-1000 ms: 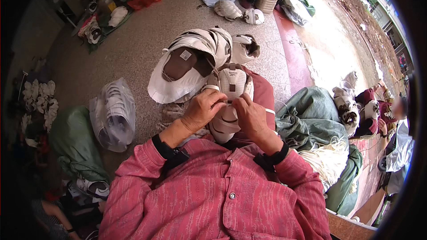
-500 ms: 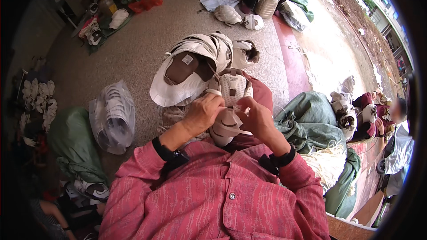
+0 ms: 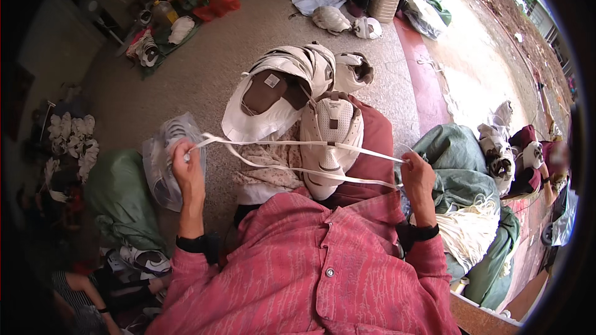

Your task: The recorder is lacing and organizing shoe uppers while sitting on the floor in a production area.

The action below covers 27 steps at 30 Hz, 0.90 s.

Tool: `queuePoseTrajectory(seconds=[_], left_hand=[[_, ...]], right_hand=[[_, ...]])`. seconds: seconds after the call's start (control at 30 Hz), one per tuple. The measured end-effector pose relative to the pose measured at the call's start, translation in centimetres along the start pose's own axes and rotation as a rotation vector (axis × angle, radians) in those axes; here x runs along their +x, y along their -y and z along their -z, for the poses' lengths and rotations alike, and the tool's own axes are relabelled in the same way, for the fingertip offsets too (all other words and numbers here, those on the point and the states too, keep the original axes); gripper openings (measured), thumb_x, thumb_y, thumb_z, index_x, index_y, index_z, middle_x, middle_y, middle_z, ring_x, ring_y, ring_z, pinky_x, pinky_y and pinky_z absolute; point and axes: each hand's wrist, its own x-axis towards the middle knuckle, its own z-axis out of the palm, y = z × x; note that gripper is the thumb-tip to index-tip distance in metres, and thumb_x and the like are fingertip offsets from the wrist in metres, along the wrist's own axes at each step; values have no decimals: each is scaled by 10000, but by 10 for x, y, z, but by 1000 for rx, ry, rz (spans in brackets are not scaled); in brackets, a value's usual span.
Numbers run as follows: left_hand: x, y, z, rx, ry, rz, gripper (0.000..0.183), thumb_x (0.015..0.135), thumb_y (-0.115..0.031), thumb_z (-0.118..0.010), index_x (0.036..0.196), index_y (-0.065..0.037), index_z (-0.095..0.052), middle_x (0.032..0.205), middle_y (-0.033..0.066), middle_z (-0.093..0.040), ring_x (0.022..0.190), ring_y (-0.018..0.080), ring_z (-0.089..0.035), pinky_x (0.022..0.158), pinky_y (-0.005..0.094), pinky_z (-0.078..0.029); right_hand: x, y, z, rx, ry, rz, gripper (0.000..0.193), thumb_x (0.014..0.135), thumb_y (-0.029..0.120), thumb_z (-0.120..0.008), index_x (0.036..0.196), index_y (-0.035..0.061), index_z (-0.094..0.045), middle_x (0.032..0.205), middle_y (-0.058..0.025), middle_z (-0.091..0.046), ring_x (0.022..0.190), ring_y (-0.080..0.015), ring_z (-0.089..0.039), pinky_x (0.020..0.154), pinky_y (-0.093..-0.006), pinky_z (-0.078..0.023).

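A white shoelace (image 3: 279,142) stretches in two strands between my hands. Its one end is gripped in my left hand (image 3: 188,164), raised at the left by a clear plastic bag. Off to the right, my right hand (image 3: 418,177) pinches the other end. Beneath the strands, a white and beige shoe upper (image 3: 333,118) lies on my lap with its toe toward me. The lace crosses over its front; whether it passes through an eyelet I cannot tell. Just beyond lies a bundle of nested shoe uppers (image 3: 273,96), a brown insole facing up.
Left of me are the clear bag of uppers (image 3: 162,177) and a green sack (image 3: 118,195). A heap of white laces (image 3: 469,229) lies on green cloth (image 3: 450,155) at my right. Another upper (image 3: 352,73) sits behind the bundle. A person sits at the far top, others at the sides.
My hands were close together at the upper on my lap. They have moved wide apart, drawing the lace out between them, and the upper shows more fully.
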Motion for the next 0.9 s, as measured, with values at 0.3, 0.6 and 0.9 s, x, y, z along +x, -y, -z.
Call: queuePoseTrajectory(seconds=[0.3, 0.6, 0.9], left_hand=[[12, -132, -73, -1257, 551, 370, 306, 1033, -282, -474, 1234, -54, -510, 1290, 194, -600, 1181, 252, -601, 796, 284, -508], [9, -119, -90, -1373, 563, 498, 259, 1040, -253, -479, 1164, -33, -535, 698, -41, -321, 629, 81, -314, 634, 233, -341], [37, -31, -20, -1522, 423, 441, 272, 982, -53, -483, 1248, -72, -539, 686, -35, -390, 583, 68, -397, 548, 226, -389]], right_hand=[[-60, -141, 57, -160, -130, -290, 169, 811, 92, -543, 935, 80, -657, 854, -172, -677, 852, -361, -655, 743, -405, -493], [-144, -230, 168, 1728, -114, -186, 450, 857, 117, -614, 1249, -94, -548, 1409, -202, -485, 1408, -340, -344, 1196, -492, -207], [-128, -243, 190, 2378, -681, 24, 363, 724, -82, -620, 1083, -28, -630, 1031, -113, -624, 1052, -264, -560, 1143, -540, -267]])
